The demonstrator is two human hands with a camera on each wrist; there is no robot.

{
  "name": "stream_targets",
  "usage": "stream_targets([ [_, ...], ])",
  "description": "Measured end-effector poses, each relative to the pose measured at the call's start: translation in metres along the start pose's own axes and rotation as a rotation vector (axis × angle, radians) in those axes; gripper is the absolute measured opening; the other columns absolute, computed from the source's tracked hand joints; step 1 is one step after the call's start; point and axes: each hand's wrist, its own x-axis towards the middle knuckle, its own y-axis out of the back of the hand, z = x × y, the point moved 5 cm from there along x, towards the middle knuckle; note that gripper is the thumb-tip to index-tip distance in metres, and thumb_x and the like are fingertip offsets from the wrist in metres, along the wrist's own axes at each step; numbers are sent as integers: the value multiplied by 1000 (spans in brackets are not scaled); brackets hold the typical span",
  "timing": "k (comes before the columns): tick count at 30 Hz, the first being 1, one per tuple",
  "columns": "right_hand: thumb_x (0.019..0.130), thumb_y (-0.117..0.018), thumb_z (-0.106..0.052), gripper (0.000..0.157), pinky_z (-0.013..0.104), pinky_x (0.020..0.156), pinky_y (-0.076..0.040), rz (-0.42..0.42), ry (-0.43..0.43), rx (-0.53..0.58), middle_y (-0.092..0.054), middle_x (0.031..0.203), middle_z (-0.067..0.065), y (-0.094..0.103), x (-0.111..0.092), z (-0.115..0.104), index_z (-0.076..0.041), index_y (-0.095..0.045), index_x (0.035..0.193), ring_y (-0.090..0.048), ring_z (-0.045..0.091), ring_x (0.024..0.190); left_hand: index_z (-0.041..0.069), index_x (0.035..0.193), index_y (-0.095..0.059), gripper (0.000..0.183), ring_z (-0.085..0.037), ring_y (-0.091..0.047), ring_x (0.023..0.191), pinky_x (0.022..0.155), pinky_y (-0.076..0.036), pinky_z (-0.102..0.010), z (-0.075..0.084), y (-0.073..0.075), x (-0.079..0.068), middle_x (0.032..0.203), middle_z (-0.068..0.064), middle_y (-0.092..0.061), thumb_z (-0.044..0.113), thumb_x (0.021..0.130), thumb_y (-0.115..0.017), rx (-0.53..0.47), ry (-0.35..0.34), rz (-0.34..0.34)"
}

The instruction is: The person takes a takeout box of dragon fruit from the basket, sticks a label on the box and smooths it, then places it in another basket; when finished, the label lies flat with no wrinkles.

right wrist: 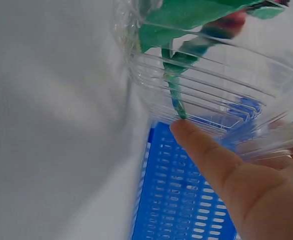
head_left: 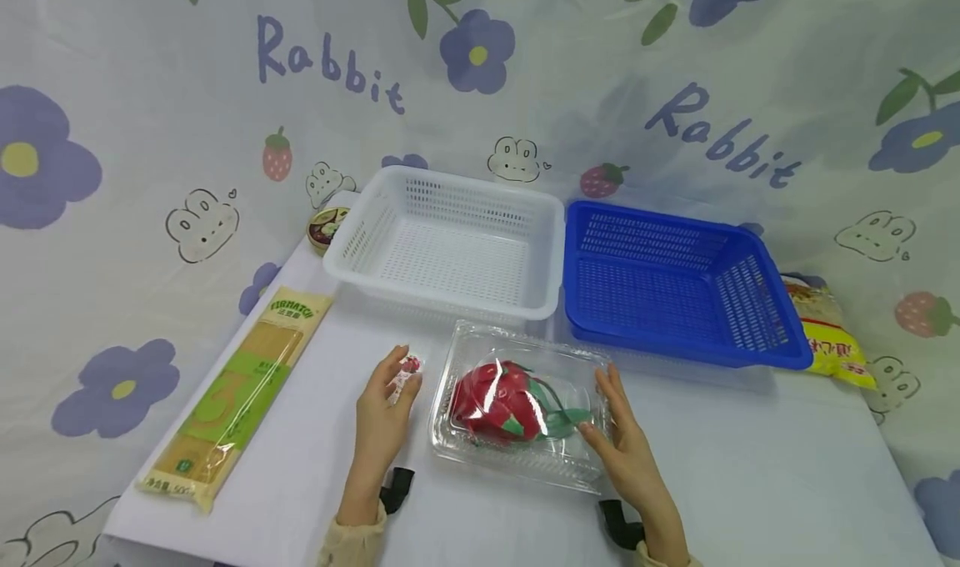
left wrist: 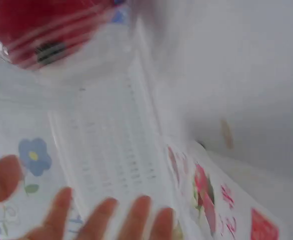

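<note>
A clear lidded plastic box (head_left: pixel 467 342) lies on the table with a red dragon fruit (head_left: pixel 489 402) inside; its green leaves point right. My right hand (head_left: pixel 632 454) is at the box's right end, thumb and fingers spread and fairly straight. In the right wrist view its thumb (right wrist: pixel 206 155) touches the ribbed plastic wall. My left hand (head_left: pixel 381 417) is left of the box, apart from it, fingers loosely extended. Beside those fingers is a small white packet (head_left: pixel 409 367) printed with a dragon fruit, partly hidden by the hand.
Behind the box stand a white basket (head_left: pixel 442 296) and a blue basket (head_left: pixel 675 346) side by side. A long noodle pack (head_left: pixel 240 392) lies at left. A yellow bag (head_left: pixel 832 342) is behind the blue basket's right end, and a round container (head_left: pixel 322 232) at back left.
</note>
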Motion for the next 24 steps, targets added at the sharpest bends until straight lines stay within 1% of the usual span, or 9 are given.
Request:
stream_targets([
  [3,96,-56,-7,71,80,98,-20,1,-3,-6,4,164,16,1,0,0,-18,-19,156,-10,56,142,6,134,-54,46,-43,-51,127,99,-44,-61,-5,8,1,144,-20,-49,12,90,-67,138,77,99],
  [5,96,-56,-6,71,80,98,-19,1,-6,-2,4,164,15,2,-1,0,-15,-18,156,-10,56,143,6,133,-55,49,-44,-52,125,96,-45,-62,-7,10,1,142,-21,-50,11,87,-70,205,108,131],
  [7,96,-56,-5,71,80,98,-18,2,-9,5,4,164,16,2,-1,-1,-12,-19,155,-8,56,143,6,135,-53,55,-46,-51,125,94,-45,-63,-9,11,1,142,-23,-48,9,84,-72,268,134,129],
  [10,95,-56,-5,71,80,98,-17,0,-16,21,5,164,15,3,-2,-2,-11,-19,155,-6,56,143,5,139,-48,67,-48,-46,127,93,-44,-64,-11,9,0,144,-26,-43,6,78,-76,368,176,81],
  [14,95,-56,-5,71,80,98,-16,-1,-25,32,6,163,16,2,-2,-3,-11,-18,155,-5,56,143,3,143,-43,83,-49,-44,119,87,-45,-60,-11,5,-3,140,-30,-44,3,70,-82,481,171,29],
  [17,95,-56,-5,71,80,98,-16,3,-28,34,6,163,17,2,-2,-3,-11,-18,155,-5,56,143,3,144,-42,89,-50,-46,114,84,-45,-59,-12,4,-3,135,-31,-46,2,65,-85,482,165,21],
  [21,95,-56,-6,71,80,98,-17,5,-28,24,5,163,17,1,-1,-3,-10,-19,155,-6,57,143,2,145,-39,91,-54,-50,112,86,-46,-63,-20,8,-1,131,-34,-45,-3,65,-83,412,194,16],
  [22,95,-57,-6,71,80,97,-17,4,-29,22,5,163,17,1,-1,-3,-9,-19,155,-6,57,143,1,145,-39,90,-53,-51,111,85,-46,-62,-22,9,0,130,-34,-47,-4,66,-82,392,199,16],
  [24,95,-57,-6,71,80,97,-18,2,-28,13,5,163,16,0,0,-2,-8,-19,155,-7,58,142,1,145,-39,86,-47,-59,99,77,-52,-55,-26,12,2,120,-32,-53,-6,69,-78,347,211,23],
])
